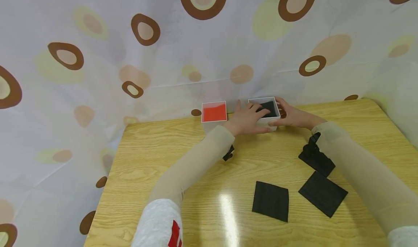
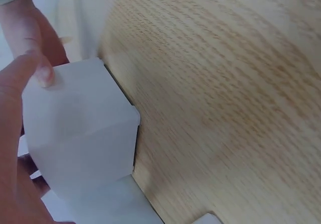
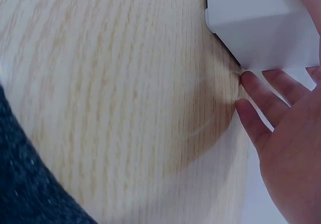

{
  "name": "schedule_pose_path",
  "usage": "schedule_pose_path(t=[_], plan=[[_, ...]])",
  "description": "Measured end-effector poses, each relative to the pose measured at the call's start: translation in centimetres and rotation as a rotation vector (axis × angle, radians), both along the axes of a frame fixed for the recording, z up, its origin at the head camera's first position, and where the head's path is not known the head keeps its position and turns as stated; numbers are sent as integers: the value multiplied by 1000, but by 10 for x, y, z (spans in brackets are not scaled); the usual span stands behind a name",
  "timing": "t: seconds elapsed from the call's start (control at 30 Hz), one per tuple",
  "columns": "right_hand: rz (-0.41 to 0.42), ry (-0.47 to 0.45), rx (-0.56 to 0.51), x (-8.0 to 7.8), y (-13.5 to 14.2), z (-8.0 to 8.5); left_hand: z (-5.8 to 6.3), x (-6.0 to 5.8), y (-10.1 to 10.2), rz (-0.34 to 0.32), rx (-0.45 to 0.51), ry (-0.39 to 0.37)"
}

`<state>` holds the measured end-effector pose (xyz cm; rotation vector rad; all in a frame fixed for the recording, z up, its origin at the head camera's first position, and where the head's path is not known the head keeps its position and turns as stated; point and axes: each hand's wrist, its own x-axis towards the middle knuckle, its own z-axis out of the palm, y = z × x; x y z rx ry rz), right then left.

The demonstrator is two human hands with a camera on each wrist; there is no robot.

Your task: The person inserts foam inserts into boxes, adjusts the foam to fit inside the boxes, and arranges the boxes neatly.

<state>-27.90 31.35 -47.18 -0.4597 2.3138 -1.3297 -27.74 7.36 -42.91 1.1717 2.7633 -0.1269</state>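
A small white box (image 1: 263, 123) stands at the table's back edge with folded black cloth (image 1: 271, 106) inside. My left hand (image 1: 247, 118) lies over its left side, the fingers spread across the opening above the cloth; whether they touch it I cannot tell. At the right side my right hand (image 1: 294, 117) holds the box, thumb on the front wall and fingers along the side. In the left wrist view the right thumb (image 2: 45, 76) presses on the box (image 2: 83, 106). The right wrist view has the right fingers (image 3: 266, 98) against the box's lower edge.
Left of the hands stands another white box (image 1: 213, 124) with red cloth (image 1: 214, 113) in it. Black square cloths lie nearer the front: one (image 1: 271, 201) in the middle, one (image 1: 323, 194) to the right, another (image 1: 317, 164) partly under the right wrist. A patterned curtain (image 1: 163, 58) hangs behind.
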Motion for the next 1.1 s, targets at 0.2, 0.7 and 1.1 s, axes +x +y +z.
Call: schedule_pose_path(t=[0.2, 0.7, 1.1], plan=[[9, -2, -16, 0, -1, 0, 6, 9, -10, -13, 143, 17], [0, 13, -16, 4, -3, 2, 8, 66, -38, -86, 310, 3], [-20, 15, 5, 1, -5, 1, -17, 119, -69, -85, 317, -168]])
